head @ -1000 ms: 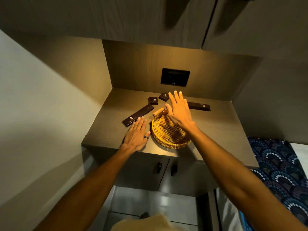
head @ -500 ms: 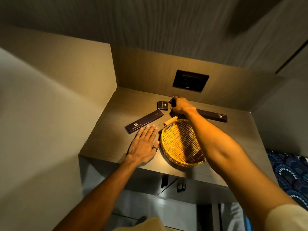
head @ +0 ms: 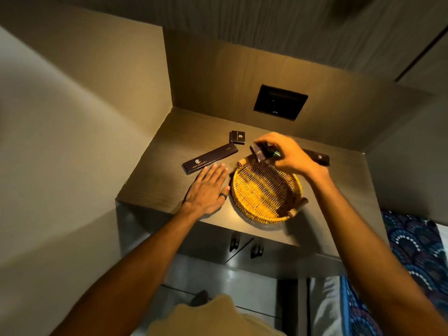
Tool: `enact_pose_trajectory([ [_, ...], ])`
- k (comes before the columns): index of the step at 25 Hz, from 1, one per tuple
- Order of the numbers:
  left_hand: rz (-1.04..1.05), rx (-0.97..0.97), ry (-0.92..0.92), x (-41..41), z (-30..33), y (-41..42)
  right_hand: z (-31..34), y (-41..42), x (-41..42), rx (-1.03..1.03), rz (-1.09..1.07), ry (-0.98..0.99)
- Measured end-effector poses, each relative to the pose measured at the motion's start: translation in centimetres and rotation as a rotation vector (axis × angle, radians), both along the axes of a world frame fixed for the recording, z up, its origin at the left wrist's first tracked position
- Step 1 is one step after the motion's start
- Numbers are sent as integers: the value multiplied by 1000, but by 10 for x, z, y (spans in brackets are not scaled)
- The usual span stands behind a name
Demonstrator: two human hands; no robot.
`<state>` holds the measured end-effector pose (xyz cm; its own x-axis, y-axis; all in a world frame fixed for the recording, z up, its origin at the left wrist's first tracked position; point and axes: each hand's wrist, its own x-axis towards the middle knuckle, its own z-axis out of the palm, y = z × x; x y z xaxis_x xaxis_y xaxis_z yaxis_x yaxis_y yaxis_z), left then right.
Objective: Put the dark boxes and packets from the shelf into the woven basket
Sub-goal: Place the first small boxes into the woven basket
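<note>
A round woven basket [head: 266, 194] with two wooden handles sits on the shelf [head: 169, 190] near its front edge; nothing lies in it. My right hand [head: 283, 151] hovers over the basket's far rim, shut on a small dark box [head: 258, 152] that is tilted and blurred. My left hand [head: 208, 190] lies flat and open on the shelf, just left of the basket. A long dark box [head: 209, 158] with gold print lies beyond my left fingertips. A small square dark box [head: 237, 137] rests further back. Another long dark box [head: 317, 156] shows behind my right hand, partly hidden.
The shelf is a recessed niche with walls on the left, back and right. A dark wall panel [head: 280, 102] is set in the back wall. Cabinet doors with dark handles [head: 244, 246] hang below the shelf. A blue patterned cloth [head: 417, 258] is at the lower right.
My right hand reached to the back of the shelf, closed on a small dark box, and has carried it toward me over the basket's far rim. My left hand stayed flat.
</note>
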<state>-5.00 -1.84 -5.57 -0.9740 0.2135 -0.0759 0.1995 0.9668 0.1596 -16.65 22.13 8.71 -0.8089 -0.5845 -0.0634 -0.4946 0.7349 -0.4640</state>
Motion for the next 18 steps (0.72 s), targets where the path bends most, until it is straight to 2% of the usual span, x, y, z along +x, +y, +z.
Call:
enact_pose_trajectory([
  [3, 2, 2, -5, 3, 2, 1, -17, 9, 45, 214, 173, -92],
  [7, 11, 30, -23, 6, 6, 3, -42, 2, 71, 319, 200, -102],
  [16, 14, 46, -38, 7, 5, 4, -49, 6, 80, 323, 212, -97],
  [18, 15, 44, -13, 7, 2, 5, -40, 12, 72, 202, 159, -131],
])
